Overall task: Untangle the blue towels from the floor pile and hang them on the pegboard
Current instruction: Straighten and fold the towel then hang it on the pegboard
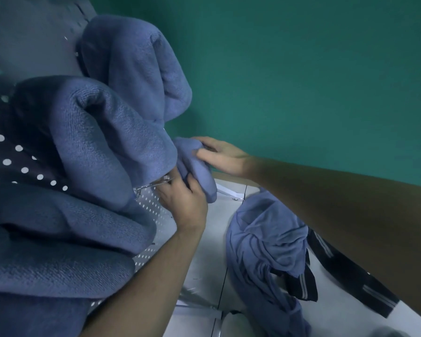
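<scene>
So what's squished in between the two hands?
A bunched blue towel. In the head view, the left hand grips it from below and the right hand holds its top, next to the pegboard.

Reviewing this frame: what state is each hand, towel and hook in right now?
Left hand: grips the small blue towel.
Right hand: pinches the same towel's top.
Small blue towel: bunched, held beside the metal hook.
Hung towels: draped on the pegboard.
Floor pile: tangled, untouched.
</scene>
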{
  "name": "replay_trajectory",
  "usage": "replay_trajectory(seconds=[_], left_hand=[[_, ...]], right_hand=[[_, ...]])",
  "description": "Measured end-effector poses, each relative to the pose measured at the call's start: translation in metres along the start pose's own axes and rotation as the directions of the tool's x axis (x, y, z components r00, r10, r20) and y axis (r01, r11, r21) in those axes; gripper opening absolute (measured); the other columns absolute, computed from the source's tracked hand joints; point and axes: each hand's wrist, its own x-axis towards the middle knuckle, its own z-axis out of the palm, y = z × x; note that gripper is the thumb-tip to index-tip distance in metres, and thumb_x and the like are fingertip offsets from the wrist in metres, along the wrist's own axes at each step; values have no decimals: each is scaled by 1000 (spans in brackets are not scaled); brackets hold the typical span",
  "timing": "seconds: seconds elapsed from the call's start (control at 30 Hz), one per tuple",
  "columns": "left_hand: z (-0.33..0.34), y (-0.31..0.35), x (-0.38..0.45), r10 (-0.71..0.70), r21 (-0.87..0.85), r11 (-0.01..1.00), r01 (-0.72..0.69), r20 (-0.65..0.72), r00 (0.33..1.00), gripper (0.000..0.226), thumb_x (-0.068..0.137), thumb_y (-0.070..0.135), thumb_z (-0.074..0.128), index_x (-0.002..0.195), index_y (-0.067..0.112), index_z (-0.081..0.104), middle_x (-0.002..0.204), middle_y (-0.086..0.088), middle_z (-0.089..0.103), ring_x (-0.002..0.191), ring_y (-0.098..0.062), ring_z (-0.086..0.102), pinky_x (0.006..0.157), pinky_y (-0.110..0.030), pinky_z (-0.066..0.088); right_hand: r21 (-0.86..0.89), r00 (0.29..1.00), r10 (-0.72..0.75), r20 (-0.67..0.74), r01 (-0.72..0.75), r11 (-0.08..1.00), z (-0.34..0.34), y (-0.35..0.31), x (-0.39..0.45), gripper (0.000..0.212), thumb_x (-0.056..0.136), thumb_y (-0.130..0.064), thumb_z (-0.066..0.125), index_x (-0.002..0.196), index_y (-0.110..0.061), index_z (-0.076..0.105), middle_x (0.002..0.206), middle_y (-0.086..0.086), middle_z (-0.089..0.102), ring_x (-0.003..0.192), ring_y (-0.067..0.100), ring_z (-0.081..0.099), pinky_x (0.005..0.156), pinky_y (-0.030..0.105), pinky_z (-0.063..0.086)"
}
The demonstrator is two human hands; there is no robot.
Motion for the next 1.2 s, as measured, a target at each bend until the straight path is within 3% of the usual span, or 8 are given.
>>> replay_trajectory(seconds=[0.2, 0.3, 0.5, 0.57, 0.7, 0.8, 0.93, 1.2], left_hand=[[-4, -15, -24, -8, -69, 997, 24, 223, 975, 72, 83, -6, 62, 149, 10, 38, 134, -16, 40, 127, -30, 45, 111, -25, 36], [-12, -13, -33, -27, -56, 997, 53, 393, 919, 71, 83, -1, 61, 145, 21, 37, 126, 0, 40, 111, -23, 53, 99, -39, 47], [-22, -4, -49, -4, 3, 1000, 2, 527, 850, 54, 84, 11, 63, 134, 21, 45, 130, 3, 41, 106, -23, 56, 89, -38, 50], [-25, 6, -55, -36, 69, 998, -8, 618, 785, 49, 88, 17, 63, 134, 24, 47, 135, 6, 40, 105, -21, 58, 84, -37, 51], [-22, 28, -69, -136, 216, 973, -85, 826, 547, 37, 96, 29, 55, 133, 25, 50, 135, 5, 41, 99, -23, 62, 86, -34, 48], [-14, 40, -82, -156, 209, 973, -95, 907, 391, 18, 95, 26, 54, 112, 23, 60, 121, 2, 52, 98, -19, 59, 86, -26, 44], [3, 42, -107, -115, 163, 964, -208, 967, 228, 11, 97, 22, 52, 100, 16, 61, 105, 1, 63, 98, -17, 58, 90, -27, 45], [57, 13, -144, -107, 136, 959, -250, 986, 128, 21, 96, 16, 56, 112, 5, 62, 109, -7, 65, 96, -18, 58, 92, -27, 46]], right_hand=[[-198, 998, -8, -65, -5, 980, 5, 15, 2, 45, 95, -46, 62, 134, -26, 58, 127, -4, 66, 109, 13, 61, 100, 29, 45], [-199, 997, 13, -80, -29, 980, 5, 20, -2, 47, 92, -40, 67, 134, -23, 57, 130, -3, 65, 118, 15, 60, 105, 33, 44], [-278, 990, 132, -56, -142, 950, -14, 23, -34, 59, 92, -42, 68, 145, -28, 45, 132, -5, 59, 115, 14, 56, 96, 26, 41], [-297, 982, 172, -74, -186, 936, -25, 27, -53, 58, 93, -38, 67, 145, -27, 45, 131, -4, 59, 106, 13, 54, 86, 22, 37], [-318, 957, 283, -64, -288, 903, -51, 43, -99, 38, 97, -28, 64, 134, -24, 58, 122, -2, 64, 104, 16, 60, 82, 21, 39], [-327, 937, 339, -82, -346, 879, -64, 59, -139, 18, 98, -23, 60, 115, -29, 62, 114, -2, 67, 102, 21, 63, 84, 28, 47], [-318, 918, 373, -133, -396, 861, -70, 101, -186, 23, 96, -19, 59, 118, -24, 67, 104, -3, 63, 86, 16, 58, 65, 13, 41], [-287, 864, 495, -90, -498, 818, -49, 203, -207, 27, 95, -15, 54, 113, -33, 63, 118, -8, 60, 104, 14, 56, 84, 23, 41]])
